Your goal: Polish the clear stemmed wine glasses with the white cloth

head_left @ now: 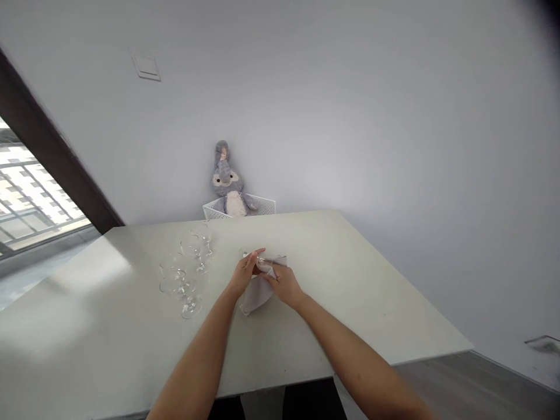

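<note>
Right now I'm seeing both hands working close together above the surface (350, 303). My left hand (244, 274) is closing around a clear glass (263, 261), while my right hand (284, 284) is gripping a pale cloth (257, 296) that is wrapping partly against the glass and hanging below the fingers. Well to their left, several clear stemmed glasses (191, 306) are standing in a loose group. Beyond the far edge, a grey plush toy (235, 201) is sitting in a white basket (266, 205) by the wall (371, 116).
</note>
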Action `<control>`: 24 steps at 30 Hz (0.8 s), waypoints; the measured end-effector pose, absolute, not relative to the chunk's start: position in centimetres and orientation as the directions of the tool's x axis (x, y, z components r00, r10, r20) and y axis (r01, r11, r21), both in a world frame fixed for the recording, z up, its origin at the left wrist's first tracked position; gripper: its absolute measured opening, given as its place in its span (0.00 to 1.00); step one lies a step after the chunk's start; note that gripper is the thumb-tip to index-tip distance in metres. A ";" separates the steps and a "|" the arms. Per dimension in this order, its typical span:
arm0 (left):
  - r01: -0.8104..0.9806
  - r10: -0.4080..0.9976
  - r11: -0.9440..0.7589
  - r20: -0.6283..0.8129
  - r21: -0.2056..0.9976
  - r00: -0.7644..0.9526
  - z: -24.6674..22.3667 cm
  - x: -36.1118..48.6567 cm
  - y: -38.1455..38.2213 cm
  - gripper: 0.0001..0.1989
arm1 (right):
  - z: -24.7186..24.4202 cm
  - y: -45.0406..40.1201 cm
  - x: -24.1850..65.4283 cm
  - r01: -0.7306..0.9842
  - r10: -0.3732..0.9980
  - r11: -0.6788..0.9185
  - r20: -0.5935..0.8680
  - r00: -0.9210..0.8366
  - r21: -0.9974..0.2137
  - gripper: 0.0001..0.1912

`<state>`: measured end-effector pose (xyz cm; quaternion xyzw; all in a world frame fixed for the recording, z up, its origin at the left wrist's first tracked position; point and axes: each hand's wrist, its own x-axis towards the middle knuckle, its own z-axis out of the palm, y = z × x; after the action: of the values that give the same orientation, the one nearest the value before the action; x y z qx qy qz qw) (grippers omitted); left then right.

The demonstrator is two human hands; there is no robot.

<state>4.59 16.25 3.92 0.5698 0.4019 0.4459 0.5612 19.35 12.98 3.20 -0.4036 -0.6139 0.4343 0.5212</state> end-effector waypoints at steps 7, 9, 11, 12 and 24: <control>-0.134 0.919 -0.107 0.150 0.985 0.365 4.2 4.9 15.9 0.31 | 3.1 13.6 19.9 -0.227 0.958 0.139 0.189 -0.216 -0.964 0.24; -0.069 0.940 -0.129 0.144 0.989 0.309 3.8 5.1 16.0 0.29 | 3.0 13.4 19.7 0.027 0.935 0.304 0.293 -0.202 -0.952 0.23; 0.078 0.961 -0.172 0.150 0.982 0.231 3.5 5.1 16.1 0.26 | 2.8 13.5 19.7 0.317 0.911 0.410 0.367 -0.189 -0.855 0.20; 0.192 0.969 -0.208 0.174 0.959 0.177 3.4 5.0 16.1 0.24 | 2.7 13.6 19.9 0.431 0.907 0.420 0.381 -0.178 -0.799 0.18; 0.696 0.764 -0.612 0.508 0.375 0.397 4.4 3.4 16.5 0.13 | 4.6 14.8 24.1 0.193 0.903 0.340 0.262 -0.341 -0.920 0.15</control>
<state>3.36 16.49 4.40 0.8343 0.4375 0.3315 0.0511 24.15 14.77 4.62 -0.3902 -0.7020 0.4217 0.4207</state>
